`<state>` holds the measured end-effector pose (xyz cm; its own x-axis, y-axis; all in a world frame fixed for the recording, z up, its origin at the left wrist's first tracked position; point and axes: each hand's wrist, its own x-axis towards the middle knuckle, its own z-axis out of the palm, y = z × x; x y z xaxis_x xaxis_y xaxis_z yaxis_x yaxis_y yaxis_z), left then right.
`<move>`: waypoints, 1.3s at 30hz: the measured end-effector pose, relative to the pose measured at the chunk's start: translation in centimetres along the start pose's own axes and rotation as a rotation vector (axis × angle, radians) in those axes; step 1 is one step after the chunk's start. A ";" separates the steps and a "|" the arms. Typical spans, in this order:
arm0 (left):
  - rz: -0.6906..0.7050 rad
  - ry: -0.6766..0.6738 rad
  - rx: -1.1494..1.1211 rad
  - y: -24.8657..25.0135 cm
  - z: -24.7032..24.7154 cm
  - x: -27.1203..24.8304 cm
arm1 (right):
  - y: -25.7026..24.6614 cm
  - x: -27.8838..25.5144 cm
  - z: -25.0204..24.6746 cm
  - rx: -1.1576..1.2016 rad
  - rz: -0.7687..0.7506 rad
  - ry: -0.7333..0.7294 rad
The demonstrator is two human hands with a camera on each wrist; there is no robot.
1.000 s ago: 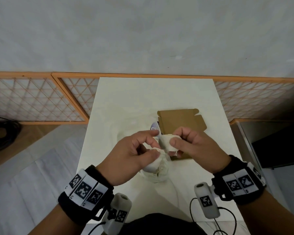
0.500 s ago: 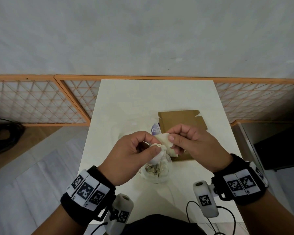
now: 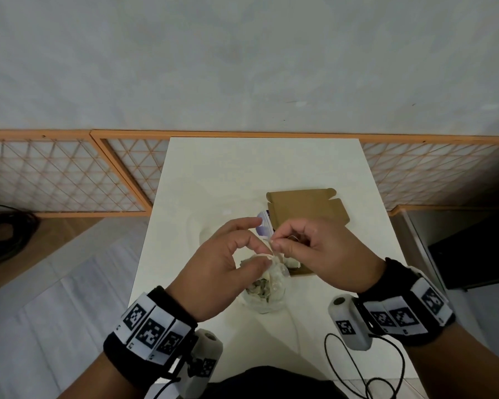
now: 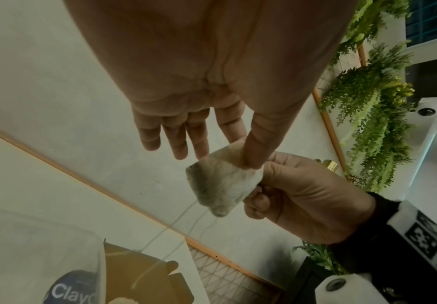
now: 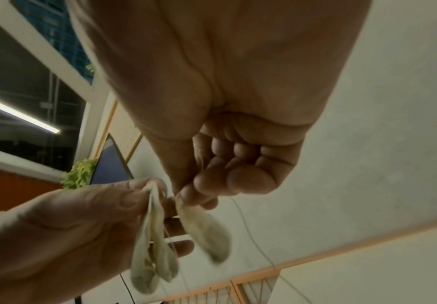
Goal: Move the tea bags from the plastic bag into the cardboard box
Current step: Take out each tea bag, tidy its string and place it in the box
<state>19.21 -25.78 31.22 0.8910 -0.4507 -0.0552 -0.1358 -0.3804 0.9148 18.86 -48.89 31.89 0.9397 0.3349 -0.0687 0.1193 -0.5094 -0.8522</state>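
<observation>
left hand (image 3: 222,266) pinching tea bags (image 5: 152,242), right hand (image 3: 323,254) pinching, seemingly, one tea bag (image 5: 207,232)

My hands (image 3: 326,251) cover the box's (image 3: 306,208) near half, so can't see inside. Label (image 4: 69,292) beside it cut off by frame edge, only "Clay" readable. Bag (image 3: 264,292) contents too small to count. Right-wrist view blurred.
</observation>
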 end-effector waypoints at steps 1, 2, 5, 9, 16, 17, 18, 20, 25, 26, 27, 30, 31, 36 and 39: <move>0.014 0.000 -0.001 0.1 0.0 0.1 | -0.2 0.0 -0.1 -0.022 -0.008 -0.024; 0.021 -0.005 -0.005 0.1 0.1 0.2 | -0.4 0.0 -0.1 -0.030 -0.014 -0.038; 0.007 -0.035 -0.068 0.2 0.3 0.3 | -1.0 -0.1 -0.6 -0.028 -0.034 -0.039; 0.036 0.010 -0.103 0.1 0.7 0.3 | -1.2 -0.2 -1.0 0.036 -0.031 -0.029; -0.011 0.060 -0.182 -0.2 0.8 0.7 | -1.6 -0.3 -2.0 0.065 -0.054 0.022; -0.016 0.052 -0.168 -0.2 0.8 0.7 | -1.8 -0.3 -2.1 0.068 -0.063 0.030; -0.017 0.042 -0.156 -0.1 0.8 0.7 | -1.8 -0.2 -2.1 0.070 -0.069 0.040; -0.006 0.023 -0.144 -0.1 0.9 0.8 | -1.8 0.1 -2.3 0.081 -0.070 0.064; 0.040 0.015 -0.149 0.0 1.1 0.8 | -0.4 1.4 -1.9 0.169 -0.019 0.115; 0.048 0.018 -0.159 0.1 1.1 0.8 | 0.0 1.7 -1.6 0.174 -0.004 0.112; 0.060 0.026 -0.167 0.1 1.1 0.8 | 0.4 1.9 -1.3 0.173 0.005 0.104; 0.102 0.076 -0.204 -0.1 1.1 1.0 | 1.4 2.1 -0.2 0.201 0.013 0.064; 0.108 0.091 -0.219 -0.1 1.0 1.1 | 1.6 2.2 0.2 0.226 0.025 0.054; 0.073 0.121 -0.327 -0.1 0.6 1.7 | 2.2 1.6 1.4 0.322 0.087 0.001; 0.061 0.131 -0.416 -0.1 0.3 2.2 | 2.6 1.1 1.7 0.319 0.153 -0.004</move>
<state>21.05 -26.99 30.93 0.9377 -0.3460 0.0302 -0.0273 0.0132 0.9995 19.67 -48.51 28.77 0.9375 0.2775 -0.2098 -0.1297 -0.2809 -0.9509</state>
